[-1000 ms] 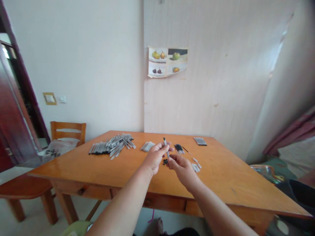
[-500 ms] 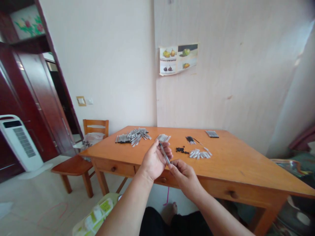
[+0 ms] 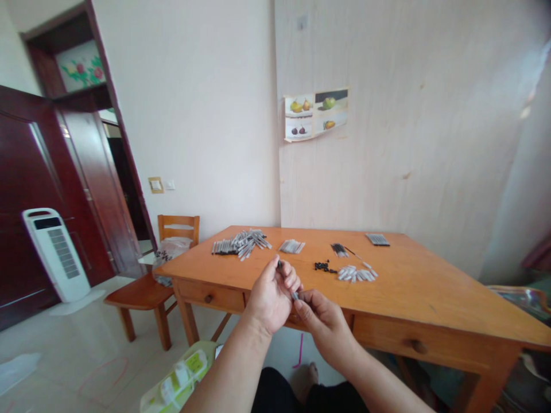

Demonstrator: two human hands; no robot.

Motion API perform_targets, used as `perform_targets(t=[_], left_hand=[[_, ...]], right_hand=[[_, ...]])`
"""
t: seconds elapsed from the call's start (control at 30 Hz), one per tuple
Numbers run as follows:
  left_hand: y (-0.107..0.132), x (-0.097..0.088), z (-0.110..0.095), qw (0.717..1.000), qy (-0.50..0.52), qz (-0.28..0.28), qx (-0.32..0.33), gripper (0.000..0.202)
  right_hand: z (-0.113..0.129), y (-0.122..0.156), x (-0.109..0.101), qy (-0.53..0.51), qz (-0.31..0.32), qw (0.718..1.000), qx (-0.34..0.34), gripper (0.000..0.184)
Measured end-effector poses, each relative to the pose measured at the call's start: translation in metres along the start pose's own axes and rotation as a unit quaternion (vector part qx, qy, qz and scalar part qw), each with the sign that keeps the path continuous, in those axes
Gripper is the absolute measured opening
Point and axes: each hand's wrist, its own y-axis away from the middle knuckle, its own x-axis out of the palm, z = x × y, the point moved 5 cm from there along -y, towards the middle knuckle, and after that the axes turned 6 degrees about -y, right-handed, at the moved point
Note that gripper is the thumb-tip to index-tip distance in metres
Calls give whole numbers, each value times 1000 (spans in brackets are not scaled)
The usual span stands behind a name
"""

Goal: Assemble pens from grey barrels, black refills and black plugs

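My left hand (image 3: 271, 298) is closed around a thin grey pen barrel (image 3: 282, 268) whose top pokes out above my fingers. My right hand (image 3: 321, 318) pinches the barrel's lower end (image 3: 295, 296). Both hands hover in front of the near edge of the wooden table (image 3: 422, 298). On the table lie a big pile of grey pens (image 3: 241, 243), a small bundle of grey tubes (image 3: 291, 246), small black parts (image 3: 323, 266), white caps (image 3: 357, 273), black refills (image 3: 338, 249) and a flat dark row of parts (image 3: 377, 239).
A wooden chair (image 3: 172, 229) with a plastic bag (image 3: 170, 252) stands at the table's left end. A white fan heater (image 3: 55, 252) is by the dark red door (image 3: 26, 189). A green packet (image 3: 176, 381) lies by my knees. A fruit poster (image 3: 316, 113) hangs on the wall.
My view has pulled back from the table and swung left. Both hands drew toward me with the pen barrel, and the right hand stayed pinched on its lower end.
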Motion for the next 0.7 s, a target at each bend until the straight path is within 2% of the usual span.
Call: perform_targets(t=[0.5, 0.7], left_hand=[[7, -25, -10, 987, -61, -126, 74, 25], [8, -29, -11, 983, -64, -136, 106, 16]], right_hand=[[-3, 1, 4, 15, -20, 999, 30, 31], [3, 2, 8, 44, -33, 998, 7, 29]])
